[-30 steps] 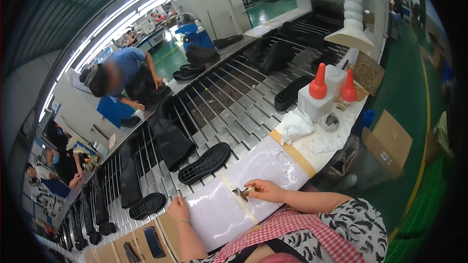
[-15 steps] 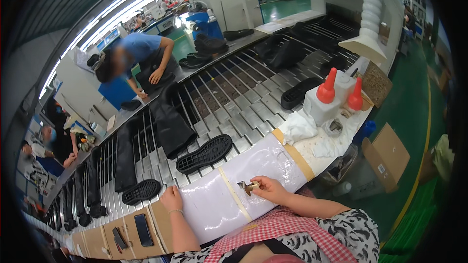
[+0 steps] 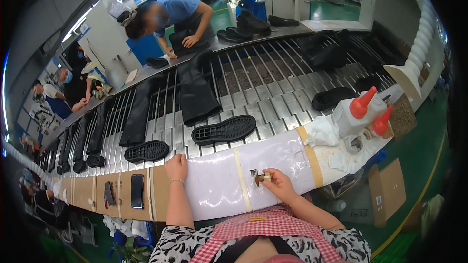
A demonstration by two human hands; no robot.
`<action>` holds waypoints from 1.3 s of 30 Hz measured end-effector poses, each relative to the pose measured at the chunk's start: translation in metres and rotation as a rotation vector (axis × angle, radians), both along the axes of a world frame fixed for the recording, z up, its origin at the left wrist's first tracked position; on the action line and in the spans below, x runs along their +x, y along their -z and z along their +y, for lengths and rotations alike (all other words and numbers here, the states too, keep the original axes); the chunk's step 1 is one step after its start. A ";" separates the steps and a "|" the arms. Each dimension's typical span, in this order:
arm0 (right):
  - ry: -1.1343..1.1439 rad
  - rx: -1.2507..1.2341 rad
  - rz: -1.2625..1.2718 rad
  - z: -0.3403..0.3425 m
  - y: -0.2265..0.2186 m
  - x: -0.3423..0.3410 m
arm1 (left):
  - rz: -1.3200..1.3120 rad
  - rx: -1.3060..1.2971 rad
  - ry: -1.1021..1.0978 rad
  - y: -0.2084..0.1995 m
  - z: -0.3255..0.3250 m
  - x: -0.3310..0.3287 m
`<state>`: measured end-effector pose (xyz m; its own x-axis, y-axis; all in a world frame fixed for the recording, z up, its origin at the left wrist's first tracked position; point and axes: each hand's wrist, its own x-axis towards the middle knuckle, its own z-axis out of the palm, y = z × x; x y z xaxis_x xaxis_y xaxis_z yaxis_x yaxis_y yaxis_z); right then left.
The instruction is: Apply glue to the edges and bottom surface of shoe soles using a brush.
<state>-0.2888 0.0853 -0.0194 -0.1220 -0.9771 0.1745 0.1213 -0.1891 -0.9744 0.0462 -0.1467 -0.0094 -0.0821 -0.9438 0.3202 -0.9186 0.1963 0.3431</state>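
My left hand (image 3: pixel 176 167) rests at the far left corner of a board covered in clear plastic over white (image 3: pixel 214 185). Its fingers are curled and pressed together, and whatever lies under them is hidden. In my right hand (image 3: pixel 281 185) I pinch a small tool (image 3: pixel 262 178) with a pale brownish grip and a dark, flat end, held just above the board. Beyond the board, on the metal slats, a black shoe sole (image 3: pixel 224 130) lies tread up, and a smaller-looking sole (image 3: pixel 146 151) sits nearer my left hand.
Black boot shafts (image 3: pixel 199 87) lie across the slatted conveyor (image 3: pixel 265 102). Two white bottles with red nozzles (image 3: pixel 359 104) stand at right beside crumpled white cloth (image 3: pixel 321 131). A phone (image 3: pixel 137 191) lies on cardboard at left. Across the conveyor, a co-worker (image 3: pixel 180 14) bends over a black piece.
The whole view has swung, so the conveyor and co-worker sit further right and higher. Against the board, both my hands and the small tool have hardly moved.
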 end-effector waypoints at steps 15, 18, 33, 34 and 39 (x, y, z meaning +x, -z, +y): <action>0.022 -0.002 0.092 -0.001 0.001 0.003 | 0.050 0.012 -0.008 -0.006 0.000 0.001; 0.024 -0.008 0.119 0.002 -0.005 0.006 | 0.027 -0.019 -0.006 -0.003 0.000 0.003; 0.025 -0.009 0.186 0.005 -0.021 0.011 | 0.007 -0.070 -0.001 -0.002 -0.004 0.009; 0.030 0.014 0.200 0.005 -0.024 0.012 | 0.006 -0.076 0.005 -0.001 -0.004 0.011; 0.031 0.010 0.223 0.005 -0.024 0.014 | -0.001 -0.017 -0.049 -0.006 -0.001 0.015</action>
